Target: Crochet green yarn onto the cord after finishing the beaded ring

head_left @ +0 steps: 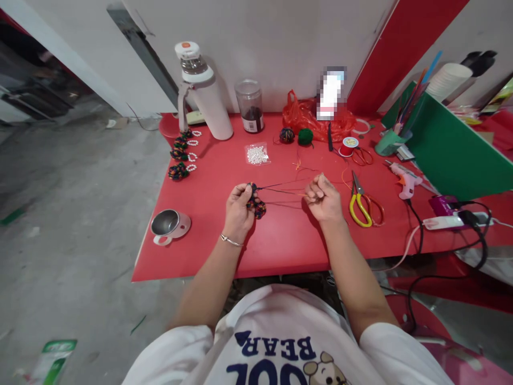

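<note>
My left hand (239,208) pinches a dark, multicoloured yarn piece (257,206) that looks crocheted, above the red table. From it, dark and orange strands run taut to the right. Their far ends are in the closed fingers of my right hand (321,195), which is raised a little off the tabletop. Yellow-handled scissors (360,206) lie just right of that hand. Similar yarn pieces (178,171) with white bead loops (192,157) are lined up at the table's left edge. A multicoloured yarn ball (287,135) and a green yarn ball (305,137) sit behind my hands.
On the red table (280,246) stand a steel mug (176,224), a white flask (212,101) and a jar (250,107). A bag of white beads (257,154) lies mid-table. Rightward are a thread spool (348,146), a glue gun (406,179) and a power strip (449,221) with cables.
</note>
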Demonstrator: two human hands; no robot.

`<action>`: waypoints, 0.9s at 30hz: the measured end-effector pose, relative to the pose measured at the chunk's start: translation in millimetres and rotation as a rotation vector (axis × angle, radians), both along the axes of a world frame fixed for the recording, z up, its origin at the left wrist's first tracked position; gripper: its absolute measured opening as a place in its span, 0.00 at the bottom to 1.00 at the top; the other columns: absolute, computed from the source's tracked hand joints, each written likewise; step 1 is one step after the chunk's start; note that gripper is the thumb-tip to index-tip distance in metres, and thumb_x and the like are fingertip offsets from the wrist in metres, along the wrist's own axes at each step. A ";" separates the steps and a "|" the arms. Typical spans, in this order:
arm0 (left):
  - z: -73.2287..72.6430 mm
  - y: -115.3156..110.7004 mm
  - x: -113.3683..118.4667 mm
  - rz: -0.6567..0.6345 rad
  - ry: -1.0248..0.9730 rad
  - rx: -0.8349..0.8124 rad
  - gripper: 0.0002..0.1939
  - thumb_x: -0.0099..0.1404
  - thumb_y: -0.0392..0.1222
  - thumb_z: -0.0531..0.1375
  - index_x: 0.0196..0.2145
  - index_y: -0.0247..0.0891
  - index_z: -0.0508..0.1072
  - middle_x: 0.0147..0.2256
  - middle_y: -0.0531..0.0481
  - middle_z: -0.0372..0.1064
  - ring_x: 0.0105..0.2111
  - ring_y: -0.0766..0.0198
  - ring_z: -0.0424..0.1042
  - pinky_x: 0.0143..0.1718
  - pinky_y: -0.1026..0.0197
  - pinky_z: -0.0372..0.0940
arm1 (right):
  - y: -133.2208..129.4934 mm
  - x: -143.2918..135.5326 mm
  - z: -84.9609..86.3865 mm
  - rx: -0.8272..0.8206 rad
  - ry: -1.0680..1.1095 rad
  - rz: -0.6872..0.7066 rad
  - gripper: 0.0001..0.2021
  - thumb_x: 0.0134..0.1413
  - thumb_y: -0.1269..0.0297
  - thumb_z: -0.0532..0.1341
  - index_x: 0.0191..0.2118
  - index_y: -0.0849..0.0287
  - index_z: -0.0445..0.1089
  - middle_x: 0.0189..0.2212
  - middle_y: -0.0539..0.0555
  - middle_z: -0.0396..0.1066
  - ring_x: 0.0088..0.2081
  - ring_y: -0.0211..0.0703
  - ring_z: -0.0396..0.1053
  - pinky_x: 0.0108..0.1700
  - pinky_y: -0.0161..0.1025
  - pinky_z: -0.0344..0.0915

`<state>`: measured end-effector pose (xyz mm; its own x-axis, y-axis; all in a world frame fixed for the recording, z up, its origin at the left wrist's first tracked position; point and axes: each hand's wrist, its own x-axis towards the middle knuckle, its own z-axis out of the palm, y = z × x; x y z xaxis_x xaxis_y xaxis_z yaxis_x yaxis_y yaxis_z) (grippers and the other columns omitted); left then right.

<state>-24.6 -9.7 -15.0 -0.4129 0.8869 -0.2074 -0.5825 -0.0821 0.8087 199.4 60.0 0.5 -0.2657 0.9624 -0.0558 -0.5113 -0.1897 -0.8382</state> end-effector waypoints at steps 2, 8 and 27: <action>0.0 1.0 -0.8 0.022 -0.006 -0.002 0.22 0.51 0.48 0.78 0.34 0.41 0.70 0.25 0.58 0.70 0.23 0.71 0.69 0.28 0.67 0.65 | 2.3 7.4 2.8 0.023 -0.033 -0.030 0.19 0.56 0.42 0.69 0.30 0.51 0.69 0.16 0.42 0.43 0.19 0.36 0.49 0.19 0.33 0.49; 3.0 1.2 2.1 0.032 -0.008 0.000 0.23 0.52 0.49 0.77 0.33 0.41 0.68 0.27 0.57 0.72 0.24 0.71 0.70 0.28 0.67 0.65 | 2.5 10.2 8.7 0.073 0.021 -0.136 0.20 0.56 0.40 0.69 0.29 0.50 0.68 0.21 0.46 0.57 0.24 0.38 0.59 0.23 0.35 0.57; 17.2 -8.6 15.2 -0.082 0.132 0.112 0.28 0.43 0.38 0.81 0.39 0.40 0.74 0.32 0.53 0.78 0.31 0.66 0.77 0.33 0.66 0.72 | -5.6 -18.0 -2.8 0.213 -0.433 -0.157 0.16 0.51 0.51 0.74 0.34 0.54 0.70 0.29 0.47 0.69 0.29 0.33 0.62 0.31 0.33 0.63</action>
